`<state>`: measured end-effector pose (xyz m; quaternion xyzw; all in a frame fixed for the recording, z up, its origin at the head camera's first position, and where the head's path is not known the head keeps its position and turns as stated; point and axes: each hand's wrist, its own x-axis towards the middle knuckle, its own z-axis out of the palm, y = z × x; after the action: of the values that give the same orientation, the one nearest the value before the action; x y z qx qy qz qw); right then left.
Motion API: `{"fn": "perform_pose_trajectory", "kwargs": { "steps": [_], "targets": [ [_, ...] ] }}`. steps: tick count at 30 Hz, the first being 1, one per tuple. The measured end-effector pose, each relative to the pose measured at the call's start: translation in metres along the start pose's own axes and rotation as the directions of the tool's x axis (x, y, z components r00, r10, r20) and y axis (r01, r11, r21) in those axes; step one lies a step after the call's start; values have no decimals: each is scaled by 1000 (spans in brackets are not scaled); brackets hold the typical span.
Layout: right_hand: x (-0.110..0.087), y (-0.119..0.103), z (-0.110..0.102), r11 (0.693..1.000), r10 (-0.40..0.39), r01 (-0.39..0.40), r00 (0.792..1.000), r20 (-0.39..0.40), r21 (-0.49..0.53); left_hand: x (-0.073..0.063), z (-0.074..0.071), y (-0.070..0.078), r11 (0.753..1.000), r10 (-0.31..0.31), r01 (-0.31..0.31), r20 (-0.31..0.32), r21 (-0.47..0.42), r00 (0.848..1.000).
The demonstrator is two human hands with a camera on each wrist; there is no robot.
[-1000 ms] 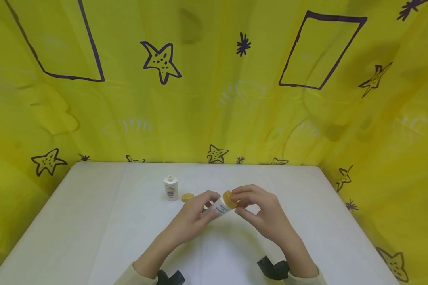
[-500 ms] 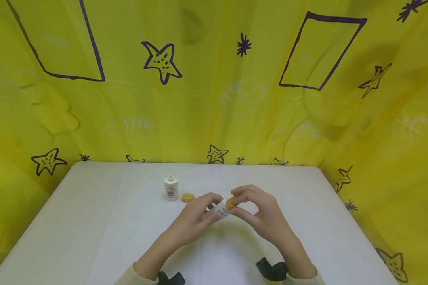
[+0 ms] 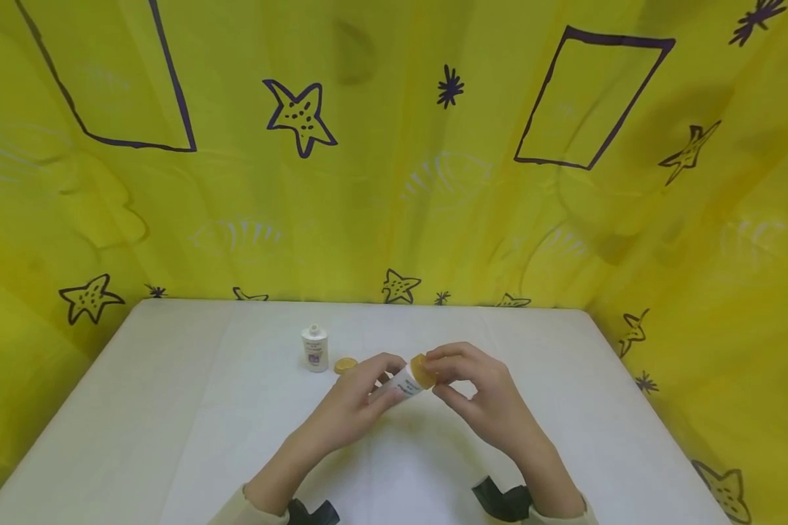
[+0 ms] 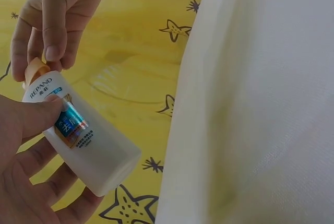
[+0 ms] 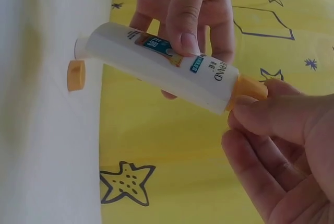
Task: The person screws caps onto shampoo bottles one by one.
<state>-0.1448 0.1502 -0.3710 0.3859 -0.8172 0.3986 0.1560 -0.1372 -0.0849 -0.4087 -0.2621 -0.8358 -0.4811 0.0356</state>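
Yellow cloth point(image 3: 381, 189) is seen behind the worktop point(image 3: 203, 408). At head view's lower centre, a bottle point(image 3: 402, 384) is held by fingers point(image 3: 389, 358) of the left hand point(image 3: 351, 405), its cap point(image 3: 422, 372) pinched by the right hand point(image 3: 486, 390).

A small booth-like nook, screened by yellow cloth point(image 3: 381, 197) that hangs in soft folds behind the white table point(image 3: 171, 415) and along both its sides. The cloth bears dark stars point(image 3: 300, 117), four-sided outlines and pale fish point(image 3: 446, 175). Whether a home, office or lab lies around it cannot be told.
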Motion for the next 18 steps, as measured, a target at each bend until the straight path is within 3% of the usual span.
{"fn": "perform_pose_trajectory", "kwargs": {
  "steps": [18],
  "targets": [
    [0,-1,0,997,-30,28,999,-28,-71,0,1,4,999,45,-45,-3,26,999]
  ]
}}
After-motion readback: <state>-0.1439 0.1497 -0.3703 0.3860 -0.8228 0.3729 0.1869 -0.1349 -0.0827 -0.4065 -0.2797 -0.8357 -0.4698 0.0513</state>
